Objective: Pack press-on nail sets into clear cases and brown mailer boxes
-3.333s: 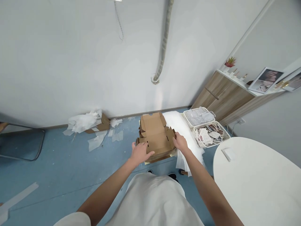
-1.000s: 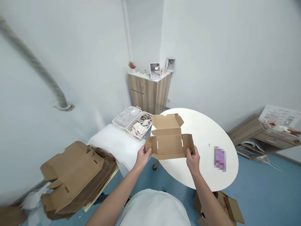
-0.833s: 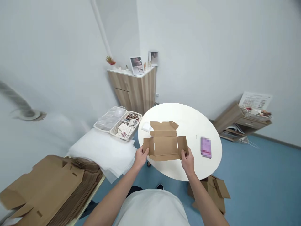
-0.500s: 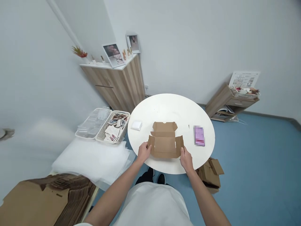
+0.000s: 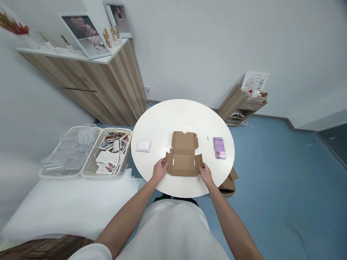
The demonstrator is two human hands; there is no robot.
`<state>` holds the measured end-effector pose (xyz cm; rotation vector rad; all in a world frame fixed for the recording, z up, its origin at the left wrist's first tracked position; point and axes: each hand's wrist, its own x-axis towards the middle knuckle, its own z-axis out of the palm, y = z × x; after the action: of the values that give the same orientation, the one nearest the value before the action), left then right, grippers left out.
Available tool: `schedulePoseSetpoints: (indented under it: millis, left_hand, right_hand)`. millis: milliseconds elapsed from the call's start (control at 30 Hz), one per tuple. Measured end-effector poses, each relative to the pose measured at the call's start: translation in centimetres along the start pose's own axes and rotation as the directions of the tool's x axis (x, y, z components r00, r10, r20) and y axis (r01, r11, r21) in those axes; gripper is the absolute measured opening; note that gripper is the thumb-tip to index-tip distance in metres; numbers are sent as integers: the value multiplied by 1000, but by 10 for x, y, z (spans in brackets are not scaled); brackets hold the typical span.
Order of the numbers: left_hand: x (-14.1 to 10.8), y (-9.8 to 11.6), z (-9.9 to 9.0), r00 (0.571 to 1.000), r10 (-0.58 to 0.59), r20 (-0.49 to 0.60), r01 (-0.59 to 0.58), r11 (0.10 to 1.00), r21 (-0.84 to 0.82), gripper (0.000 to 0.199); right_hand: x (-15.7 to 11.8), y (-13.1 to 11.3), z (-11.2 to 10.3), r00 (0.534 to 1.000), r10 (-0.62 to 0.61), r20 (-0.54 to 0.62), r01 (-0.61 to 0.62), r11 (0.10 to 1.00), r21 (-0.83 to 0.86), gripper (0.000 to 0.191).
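Note:
An unfolded brown cardboard box lies on the round white table, its lid part spread away from me and its side flaps partly raised. My left hand is closed on the left side flap. On the opposite flap my right hand has its fingers closed too. To the left of the box is a small white packet. A purple pixelated item lies to the right, and a tiny dark object sits between it and the box.
Left of the table stand a white basket of cards and papers and a tray of clear plastic packaging, beside white sheets. A wooden cabinet is behind. An open carton rests on the floor at right.
The view has shifted, with the cabinet and baskets appearing larger. The box's lid part lies flatter and farther spread out. Both hands keep hold of the side flaps.

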<state>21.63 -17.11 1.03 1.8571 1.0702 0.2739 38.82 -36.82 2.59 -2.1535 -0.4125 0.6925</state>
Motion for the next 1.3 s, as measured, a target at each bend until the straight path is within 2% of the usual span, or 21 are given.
schedulePoseSetpoints:
  millis: [100,167,233,333,433,500,600,767,900,1067,1300]
  left_hand:
    - [-3,-4,-1,997,8,-73,-7,1000,3,51]
    - [-11,-3,-3,989,85,-124,-75,994,82,57]
    - [-21,3,-5,973,196,-125,-167,963,209,62]
    - [-36,18,-6,934,357,21,-338,864,373,59]
    - [-44,31,-1,879,430,205,-475,761,441,43]
    - [-44,37,4,861,426,278,-509,728,459,34]
    - [-42,38,14,867,378,326,-496,716,491,32]
    - [-36,39,24,910,287,301,-413,702,580,46]
    - [-26,44,26,936,243,256,-353,659,664,59]
    - [-11,55,29,955,196,221,-295,606,739,70]
    - [6,71,33,931,161,329,-361,543,758,95]
  right_hand:
    - [1,8,0,997,43,-65,-45,999,-25,59]
    - [2,12,-4,995,47,-90,-51,997,-52,62]
    - [4,14,-10,990,41,-131,-53,995,-89,65]
    - [13,6,-23,979,3,-202,-31,991,-132,68]
    - [31,-10,-34,982,-26,-185,1,991,-132,67]
    - [48,-22,-37,993,-2,-120,-11,994,-112,65]
    - [77,-37,-36,999,33,-7,-33,998,-53,61]
    - [127,-44,-21,998,43,53,-44,999,24,57]
    - [151,-38,-13,997,16,78,-16,1000,1,49]
    - [153,-36,-14,992,-47,117,46,999,12,45]
    - [132,-39,-22,983,-55,173,56,998,-1,46]
